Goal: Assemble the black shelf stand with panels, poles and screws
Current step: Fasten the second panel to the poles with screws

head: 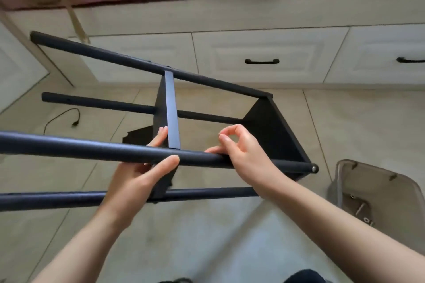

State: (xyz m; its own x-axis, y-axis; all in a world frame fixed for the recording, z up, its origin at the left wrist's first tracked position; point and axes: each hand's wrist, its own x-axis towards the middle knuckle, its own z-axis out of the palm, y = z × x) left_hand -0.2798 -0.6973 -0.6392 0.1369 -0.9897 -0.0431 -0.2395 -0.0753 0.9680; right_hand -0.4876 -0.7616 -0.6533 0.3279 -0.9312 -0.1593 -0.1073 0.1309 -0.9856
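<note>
On a tiled floor, the left hand grips the near pole; the right hand rests there, fingers loosely curled.

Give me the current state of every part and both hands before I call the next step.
Shelf stand: on its side, partly built, four poles attached.
Middle panel: edge-up between the poles.
End panel: fixed at the right pole ends.
Near upper pole: held by both hands.
Left hand: grips the pole, fingers on the middle panel.
Right hand: rests on the pole, fingers curled.
Plastic container: on the floor, open, screws inside.
Drawers: closed.
</note>
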